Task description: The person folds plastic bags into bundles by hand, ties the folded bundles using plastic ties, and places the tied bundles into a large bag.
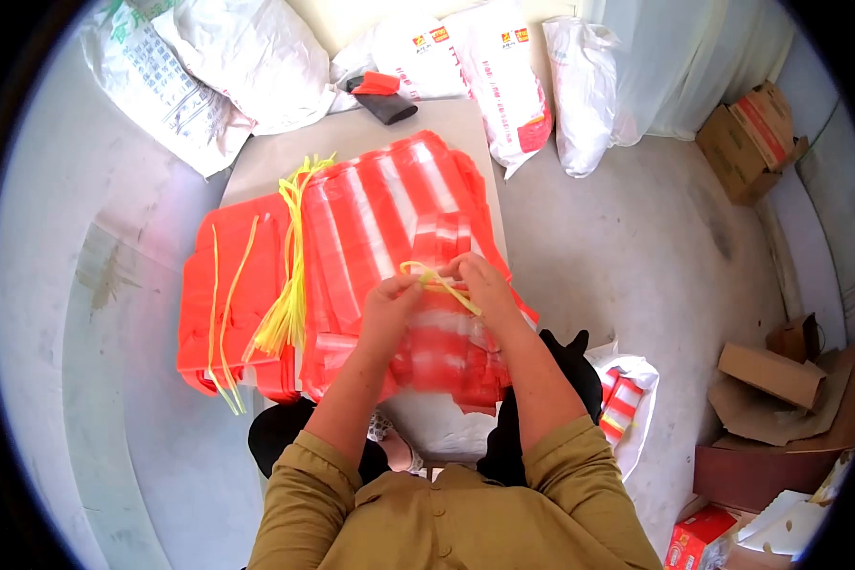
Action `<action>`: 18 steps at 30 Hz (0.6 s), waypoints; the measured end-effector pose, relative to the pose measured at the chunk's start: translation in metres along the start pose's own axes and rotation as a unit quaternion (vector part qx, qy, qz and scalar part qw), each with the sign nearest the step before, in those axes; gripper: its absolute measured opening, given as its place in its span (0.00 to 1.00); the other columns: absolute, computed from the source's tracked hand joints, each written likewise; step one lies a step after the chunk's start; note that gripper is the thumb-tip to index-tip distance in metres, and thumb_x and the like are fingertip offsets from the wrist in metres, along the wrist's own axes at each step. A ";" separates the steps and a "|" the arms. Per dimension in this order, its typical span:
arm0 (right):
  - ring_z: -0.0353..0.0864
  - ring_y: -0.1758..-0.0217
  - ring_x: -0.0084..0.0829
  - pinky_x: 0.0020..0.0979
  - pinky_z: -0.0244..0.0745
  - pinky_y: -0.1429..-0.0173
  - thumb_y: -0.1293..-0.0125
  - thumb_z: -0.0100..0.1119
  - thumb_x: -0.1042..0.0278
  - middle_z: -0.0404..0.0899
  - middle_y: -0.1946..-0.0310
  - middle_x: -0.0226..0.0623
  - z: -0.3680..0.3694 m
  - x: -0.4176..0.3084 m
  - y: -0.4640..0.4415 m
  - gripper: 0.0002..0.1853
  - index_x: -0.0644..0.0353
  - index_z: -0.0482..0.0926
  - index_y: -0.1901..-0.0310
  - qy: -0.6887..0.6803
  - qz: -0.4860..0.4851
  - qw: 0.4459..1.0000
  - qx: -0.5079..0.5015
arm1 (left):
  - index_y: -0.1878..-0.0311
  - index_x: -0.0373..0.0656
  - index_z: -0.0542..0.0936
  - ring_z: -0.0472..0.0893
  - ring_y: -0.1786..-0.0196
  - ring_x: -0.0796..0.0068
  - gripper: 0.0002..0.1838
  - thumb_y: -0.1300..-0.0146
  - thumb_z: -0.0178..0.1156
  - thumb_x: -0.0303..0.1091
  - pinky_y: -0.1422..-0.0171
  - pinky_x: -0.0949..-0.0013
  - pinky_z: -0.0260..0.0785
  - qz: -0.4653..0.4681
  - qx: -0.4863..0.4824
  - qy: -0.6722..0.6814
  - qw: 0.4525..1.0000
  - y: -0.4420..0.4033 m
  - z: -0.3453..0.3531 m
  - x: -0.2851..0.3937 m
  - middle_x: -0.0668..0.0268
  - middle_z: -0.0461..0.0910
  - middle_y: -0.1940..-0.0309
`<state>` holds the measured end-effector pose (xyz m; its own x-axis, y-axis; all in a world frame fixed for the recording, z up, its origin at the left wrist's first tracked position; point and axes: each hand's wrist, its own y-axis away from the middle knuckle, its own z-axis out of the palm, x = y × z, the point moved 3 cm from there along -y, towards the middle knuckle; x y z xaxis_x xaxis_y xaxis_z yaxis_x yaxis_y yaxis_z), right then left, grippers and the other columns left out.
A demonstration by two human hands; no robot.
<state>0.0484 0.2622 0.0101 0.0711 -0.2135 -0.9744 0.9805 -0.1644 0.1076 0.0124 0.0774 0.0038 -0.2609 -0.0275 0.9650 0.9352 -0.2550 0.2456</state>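
Observation:
A bundle of red-and-clear striped plastic bags [440, 237] lies in front of me, with a yellow plastic tie [458, 296] around its narrow part. My left hand [395, 296] pinches the tie from the left side. On the other side my right hand [483, 283] has its fingers closed at the tie, partly hiding it. Under and behind the bundle spreads a broad stack of striped bags [356, 204]. A bunch of yellow ties [293, 275] lies along its left edge. Two single ties [222, 313] rest on the folded red bags [256, 332] farther left.
A dark and red wrapped item [382, 95] sits at the far edge of the table [275, 152]. White sacks [499, 76] stand behind it. By my right leg, an open white sack [648, 380] holds striped bundles. Cardboard boxes [769, 380] are on the floor at right.

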 end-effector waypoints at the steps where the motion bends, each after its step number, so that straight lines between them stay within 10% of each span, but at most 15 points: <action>1: 0.82 0.46 0.46 0.41 0.78 0.39 0.31 0.59 0.75 0.83 0.49 0.47 0.000 -0.001 0.001 0.08 0.64 0.82 0.53 0.099 -0.042 0.994 -0.003 | 0.45 0.39 0.88 0.84 0.56 0.80 0.13 0.26 0.66 0.34 0.52 0.75 0.77 -0.017 0.014 0.001 1.000 -0.001 0.000 0.000 0.68 0.87 0.58; 9: 0.79 0.51 0.45 0.43 0.79 0.45 0.40 0.64 0.77 0.84 0.56 0.40 0.020 -0.006 0.011 0.14 0.59 0.85 0.52 0.437 -0.356 0.825 -0.022 | 0.47 0.38 0.89 0.85 0.56 0.75 0.11 0.27 0.66 0.32 0.51 0.69 0.77 0.103 0.019 -0.157 0.982 -0.016 -0.001 -0.013 0.65 0.89 0.57; 18: 0.79 0.51 0.44 0.41 0.79 0.47 0.39 0.65 0.74 0.83 0.57 0.37 0.018 0.005 0.006 0.07 0.59 0.89 0.59 0.527 -0.300 0.795 0.030 | 0.51 0.39 0.89 0.84 0.50 0.52 0.10 0.33 0.65 0.25 0.44 0.55 0.77 0.331 0.000 -0.441 0.834 0.005 0.000 0.017 0.55 0.87 0.57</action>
<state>0.0517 0.2424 0.0097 -0.2609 0.8407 -0.4745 0.8874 0.0154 -0.4607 0.0126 0.0757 0.0211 0.5906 0.5590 0.5820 0.8043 -0.4667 -0.3679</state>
